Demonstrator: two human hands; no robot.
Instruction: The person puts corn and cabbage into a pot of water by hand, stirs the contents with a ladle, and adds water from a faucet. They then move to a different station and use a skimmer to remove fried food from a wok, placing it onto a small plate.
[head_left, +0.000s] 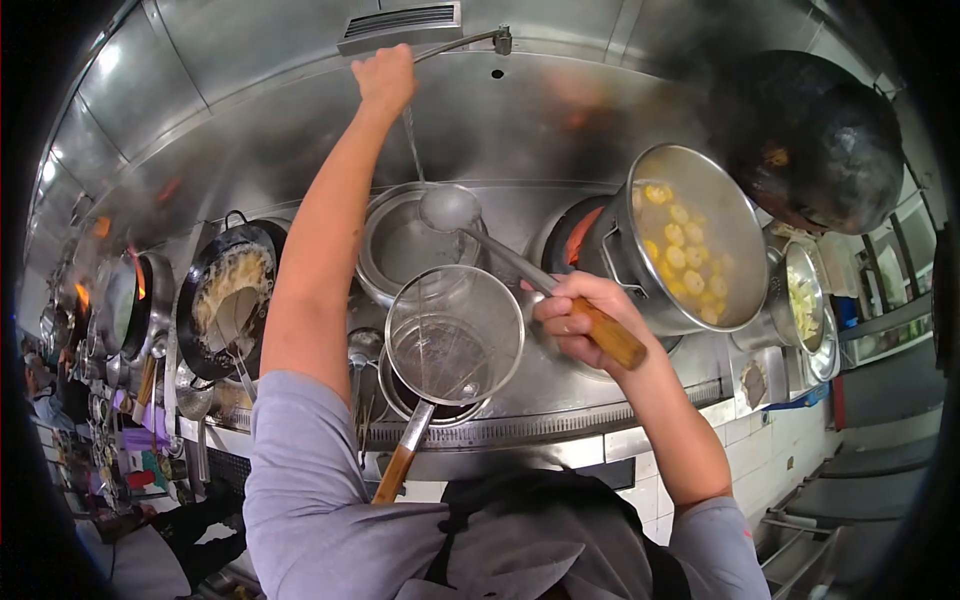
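My left hand (385, 77) reaches up and is closed around the end of the metal faucet spout (455, 43). A thin stream of water falls from below it toward the ladle. My right hand (588, 310) grips the wooden handle of the ladle (450, 208), whose bowl is over the rim of a round metal pot (385, 255) holding liquid. Just in front, a mesh strainer (455, 320) with a wooden handle rests over another round container. To the right of my right hand stands a large steel pot (700, 240) with yellow corn pieces in cloudy liquid.
Left of my arm, a black wok (235, 290) holds frothy, bubbling food. Flames rise near another wok (135, 300) farther left. A large blackened wok (805, 140) stands upright at the right. Beyond the steel pot, a metal bowl (803, 290) holds pale pieces. People are at the lower left.
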